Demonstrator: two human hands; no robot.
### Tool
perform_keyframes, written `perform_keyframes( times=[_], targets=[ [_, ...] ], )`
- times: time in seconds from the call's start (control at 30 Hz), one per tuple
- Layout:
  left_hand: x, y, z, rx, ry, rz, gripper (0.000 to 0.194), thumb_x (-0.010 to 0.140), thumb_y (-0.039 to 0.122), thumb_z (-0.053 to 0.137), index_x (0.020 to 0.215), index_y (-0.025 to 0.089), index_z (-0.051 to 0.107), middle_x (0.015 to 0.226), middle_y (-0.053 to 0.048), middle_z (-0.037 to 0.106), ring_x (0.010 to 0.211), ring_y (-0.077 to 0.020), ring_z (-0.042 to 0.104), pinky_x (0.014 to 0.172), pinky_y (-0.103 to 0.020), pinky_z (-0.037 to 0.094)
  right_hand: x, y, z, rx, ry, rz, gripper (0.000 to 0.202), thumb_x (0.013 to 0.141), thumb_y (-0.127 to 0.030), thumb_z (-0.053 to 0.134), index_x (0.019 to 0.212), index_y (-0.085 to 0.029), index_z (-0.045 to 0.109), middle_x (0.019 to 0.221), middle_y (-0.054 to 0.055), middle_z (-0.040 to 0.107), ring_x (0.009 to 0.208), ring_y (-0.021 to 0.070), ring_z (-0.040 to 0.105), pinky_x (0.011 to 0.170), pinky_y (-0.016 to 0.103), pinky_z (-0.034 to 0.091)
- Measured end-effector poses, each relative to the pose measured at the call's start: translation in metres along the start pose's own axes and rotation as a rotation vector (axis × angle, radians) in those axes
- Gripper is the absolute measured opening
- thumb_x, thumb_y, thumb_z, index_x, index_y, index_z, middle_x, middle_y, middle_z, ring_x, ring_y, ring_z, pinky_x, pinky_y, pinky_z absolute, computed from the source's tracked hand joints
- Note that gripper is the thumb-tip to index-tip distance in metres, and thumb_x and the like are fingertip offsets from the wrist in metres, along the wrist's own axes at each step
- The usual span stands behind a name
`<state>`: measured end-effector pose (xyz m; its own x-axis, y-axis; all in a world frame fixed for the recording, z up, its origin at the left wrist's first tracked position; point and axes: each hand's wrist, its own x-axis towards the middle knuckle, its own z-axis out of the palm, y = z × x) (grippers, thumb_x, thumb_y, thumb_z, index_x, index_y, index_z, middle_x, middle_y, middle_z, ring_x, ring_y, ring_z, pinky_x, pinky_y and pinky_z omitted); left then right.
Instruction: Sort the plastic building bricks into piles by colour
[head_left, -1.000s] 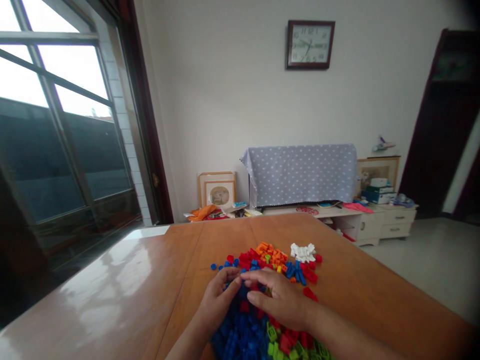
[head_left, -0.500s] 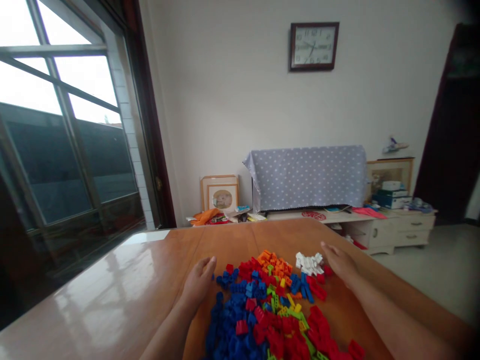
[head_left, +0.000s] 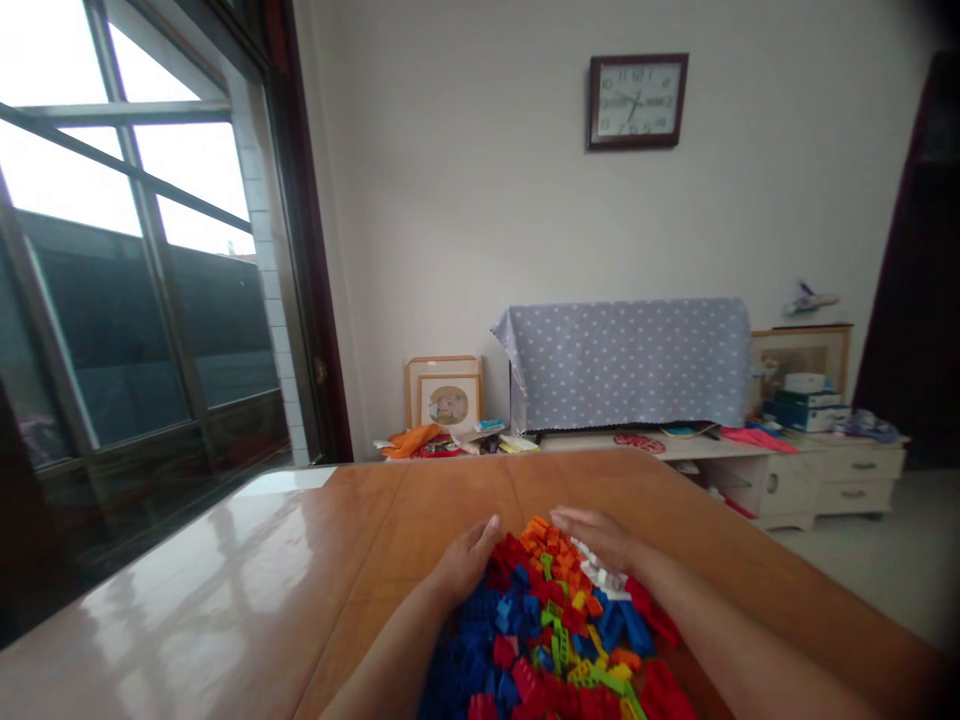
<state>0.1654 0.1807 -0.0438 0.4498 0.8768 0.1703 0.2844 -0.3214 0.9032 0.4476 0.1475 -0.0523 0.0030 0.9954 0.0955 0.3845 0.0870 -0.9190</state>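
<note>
Plastic building bricks lie in a loose heap on the table between my hands. Blue bricks fill the near left of the heap, and red bricks lie at the near right. Orange bricks form the far tip, beside white bricks. A few green bricks are mixed into the middle. My left hand, open and on edge, lies along the heap's far left side against red and blue bricks. Opposite it, my right hand is open and curves round the white and orange bricks, partly hiding them.
The brown wooden table has a glossy reflection on its left. Beyond it stands a low white cabinet with a dotted cloth draped over something. Framed pictures lean on the wall below a clock; a window is at left.
Both hands have moved inward, left hand to the right and right hand to the left. The far end of the heap is narrower, with white bricks pushed against orange ones.
</note>
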Motion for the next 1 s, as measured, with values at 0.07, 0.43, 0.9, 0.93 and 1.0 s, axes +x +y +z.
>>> perform_keyframes(
  times=[0.07, 0.43, 0.9, 0.93, 1.0],
  targets=[
    [-0.001, 0.004, 0.007, -0.053, -0.045, -0.001, 0.072, 0.087, 0.073, 0.046, 0.129, 0.017, 0.066, 0.142, -0.010, 0.057, 0.139, -0.0306, 0.044, 0.120, -0.041, 0.024, 0.003, -0.010, 0.013, 0.031, -0.075, -0.008, 0.067, 0.079, -0.066, 0.065, 0.125, -0.018, 0.068, 0.136, 0.010, 0.064, 0.131, 0.0264, 0.054, 0.114, 0.040, 0.036],
    [-0.012, 0.023, 0.010, -0.302, -0.123, -0.070, 0.074, 0.088, 0.075, 0.041, 0.129, 0.016, 0.062, 0.107, -0.009, 0.071, 0.101, -0.0251, 0.063, 0.097, -0.039, 0.043, -0.001, -0.042, 0.042, 0.107, -0.138, 0.210, 0.044, 0.084, -0.055, 0.062, 0.100, -0.016, 0.071, 0.091, 0.006, 0.074, 0.062, 0.0113, 0.060, 0.046, 0.019, 0.036],
    [-0.028, 0.055, -0.005, -0.244, -0.569, -0.149, 0.051, 0.084, 0.062, 0.055, 0.083, 0.016, 0.075, 0.080, -0.008, 0.074, 0.076, -0.0224, 0.065, 0.080, -0.037, 0.048, -0.095, -0.122, 0.036, -0.011, -0.753, 0.066, 0.026, 0.084, -0.039, 0.068, 0.101, -0.020, 0.075, 0.078, -0.001, 0.070, 0.066, 0.0115, 0.060, 0.059, 0.019, 0.044],
    [-0.030, 0.059, -0.008, -0.263, -0.620, -0.165, 0.048, 0.084, 0.061, 0.057, 0.086, 0.016, 0.075, 0.080, -0.008, 0.074, 0.076, -0.0228, 0.066, 0.080, -0.037, 0.047, -0.100, -0.132, 0.031, -0.015, -0.835, 0.030, 0.030, 0.085, -0.040, 0.067, 0.107, -0.021, 0.076, 0.085, 0.001, 0.073, 0.077, 0.0151, 0.066, 0.068, 0.022, 0.048],
    [-0.032, 0.063, -0.013, -0.334, -0.664, -0.175, 0.045, 0.083, 0.057, 0.060, 0.093, 0.016, 0.074, 0.083, -0.010, 0.074, 0.079, -0.0240, 0.068, 0.082, -0.038, 0.047, -0.104, -0.145, 0.022, 0.005, -0.949, -0.022, 0.036, 0.086, -0.045, 0.066, 0.111, -0.021, 0.076, 0.098, 0.005, 0.075, 0.098, 0.0221, 0.068, 0.084, 0.028, 0.050]
  ],
)
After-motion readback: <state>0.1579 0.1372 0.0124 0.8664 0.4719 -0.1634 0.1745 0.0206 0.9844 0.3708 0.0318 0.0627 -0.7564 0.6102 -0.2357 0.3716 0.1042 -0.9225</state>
